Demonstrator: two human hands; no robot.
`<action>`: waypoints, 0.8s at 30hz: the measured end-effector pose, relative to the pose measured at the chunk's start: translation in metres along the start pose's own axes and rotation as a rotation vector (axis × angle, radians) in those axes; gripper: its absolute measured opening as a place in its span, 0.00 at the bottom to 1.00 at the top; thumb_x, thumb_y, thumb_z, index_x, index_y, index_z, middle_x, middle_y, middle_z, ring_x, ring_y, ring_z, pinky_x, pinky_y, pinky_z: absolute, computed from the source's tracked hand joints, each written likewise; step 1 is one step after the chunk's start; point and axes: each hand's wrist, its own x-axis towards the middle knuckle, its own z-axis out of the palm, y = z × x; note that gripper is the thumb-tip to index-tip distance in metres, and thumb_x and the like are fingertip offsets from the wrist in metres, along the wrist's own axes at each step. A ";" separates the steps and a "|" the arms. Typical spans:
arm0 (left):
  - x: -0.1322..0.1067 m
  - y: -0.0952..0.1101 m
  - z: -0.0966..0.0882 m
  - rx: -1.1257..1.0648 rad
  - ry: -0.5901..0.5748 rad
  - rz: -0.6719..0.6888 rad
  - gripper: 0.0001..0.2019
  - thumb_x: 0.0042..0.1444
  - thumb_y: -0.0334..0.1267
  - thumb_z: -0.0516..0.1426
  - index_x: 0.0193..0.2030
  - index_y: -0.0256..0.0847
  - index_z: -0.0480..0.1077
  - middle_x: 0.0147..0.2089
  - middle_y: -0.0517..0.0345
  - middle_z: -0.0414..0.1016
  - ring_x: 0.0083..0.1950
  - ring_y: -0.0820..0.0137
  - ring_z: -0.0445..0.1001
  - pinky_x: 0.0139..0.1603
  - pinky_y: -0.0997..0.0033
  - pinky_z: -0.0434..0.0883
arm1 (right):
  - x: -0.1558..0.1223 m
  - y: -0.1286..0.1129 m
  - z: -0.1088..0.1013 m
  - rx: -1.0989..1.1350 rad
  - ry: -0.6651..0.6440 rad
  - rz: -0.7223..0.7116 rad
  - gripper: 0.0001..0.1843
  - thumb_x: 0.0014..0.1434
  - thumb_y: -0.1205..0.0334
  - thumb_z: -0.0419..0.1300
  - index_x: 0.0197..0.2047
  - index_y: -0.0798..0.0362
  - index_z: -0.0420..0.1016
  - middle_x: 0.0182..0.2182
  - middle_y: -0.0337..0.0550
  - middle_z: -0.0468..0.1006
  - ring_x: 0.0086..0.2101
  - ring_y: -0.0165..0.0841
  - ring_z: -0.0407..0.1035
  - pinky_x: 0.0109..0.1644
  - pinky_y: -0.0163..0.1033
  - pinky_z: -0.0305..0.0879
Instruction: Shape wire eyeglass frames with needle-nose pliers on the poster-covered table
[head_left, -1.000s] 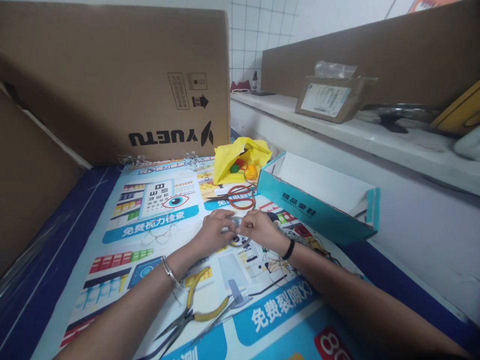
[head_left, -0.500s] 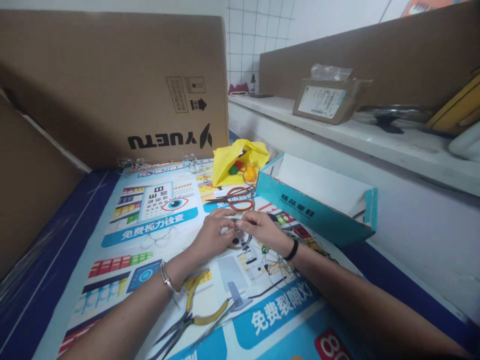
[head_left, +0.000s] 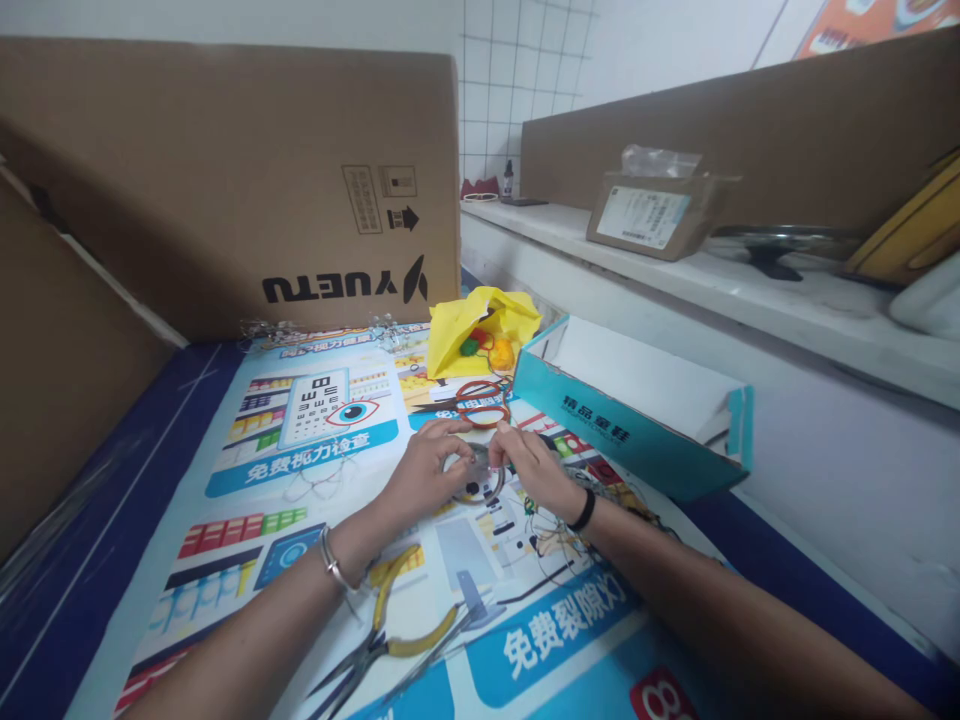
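My left hand (head_left: 421, 472) is closed, thumb and fingers pinching the upper left of a thin greyish ring (head_left: 481, 501). The ring looks like a wire hoop or bangle; its exact kind is unclear. At the ring's upper right, my right hand (head_left: 538, 470) has its fingertips pinched together; anything between them is too small to make out. Red-handled scissors (head_left: 484, 421) lie just beyond both hands. Pliers with yellow handles (head_left: 421, 643) rest nearer me, beside my left forearm. A tangle of cords (head_left: 559, 535) lies under and beside my right wrist.
A yellow bag (head_left: 454, 335) holding green and orange bundles stands behind the scissors. To the right is a turquoise open box (head_left: 637, 440). A large cardboard box (head_left: 225, 190) walls off the back left. Along the right runs a white ledge (head_left: 555, 220) with a small parcel (head_left: 645, 215).
My right fingertips have moved slightly right, away from my left fingertips, opening a small gap above the ring. My left hand keeps its pinch. The whole view has shifted a little.
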 end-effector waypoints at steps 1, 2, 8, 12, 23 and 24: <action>0.000 0.000 0.000 -0.017 -0.014 -0.005 0.06 0.52 0.31 0.54 0.29 0.41 0.73 0.52 0.52 0.71 0.55 0.63 0.66 0.56 0.56 0.62 | 0.000 0.000 0.000 -0.002 0.011 0.003 0.31 0.65 0.47 0.37 0.19 0.53 0.64 0.18 0.37 0.66 0.24 0.27 0.61 0.31 0.34 0.56; 0.000 0.000 0.000 -0.030 -0.027 -0.008 0.06 0.52 0.31 0.54 0.29 0.41 0.73 0.52 0.53 0.71 0.56 0.63 0.66 0.56 0.57 0.62 | 0.001 0.000 0.000 0.000 0.018 0.008 0.31 0.65 0.46 0.36 0.19 0.53 0.64 0.17 0.37 0.65 0.23 0.26 0.60 0.30 0.33 0.55; -0.001 0.000 0.005 -0.058 -0.055 -0.002 0.06 0.50 0.30 0.55 0.28 0.41 0.73 0.51 0.53 0.72 0.56 0.64 0.66 0.56 0.59 0.62 | 0.001 0.000 0.001 0.069 -0.002 0.067 0.34 0.63 0.40 0.35 0.20 0.54 0.66 0.15 0.35 0.60 0.19 0.26 0.56 0.24 0.33 0.51; -0.001 0.004 0.009 -0.063 -0.051 0.003 0.08 0.50 0.28 0.55 0.27 0.42 0.73 0.51 0.55 0.72 0.55 0.64 0.66 0.56 0.60 0.62 | 0.001 0.002 0.004 0.141 -0.035 0.072 0.33 0.62 0.40 0.36 0.22 0.54 0.67 0.16 0.36 0.63 0.20 0.26 0.60 0.25 0.32 0.55; -0.001 0.001 0.001 -0.329 -0.135 -0.107 0.10 0.53 0.35 0.55 0.22 0.40 0.71 0.50 0.54 0.72 0.53 0.63 0.67 0.55 0.60 0.62 | -0.001 -0.003 0.006 0.212 -0.156 0.020 0.16 0.49 0.50 0.62 0.27 0.53 0.64 0.21 0.33 0.65 0.23 0.24 0.58 0.26 0.31 0.55; -0.001 0.000 0.001 -0.365 -0.161 -0.096 0.11 0.53 0.36 0.54 0.22 0.39 0.70 0.50 0.54 0.73 0.52 0.63 0.68 0.53 0.61 0.63 | -0.001 -0.004 0.006 0.206 -0.164 0.021 0.14 0.49 0.52 0.62 0.27 0.54 0.65 0.22 0.33 0.66 0.24 0.24 0.58 0.27 0.31 0.56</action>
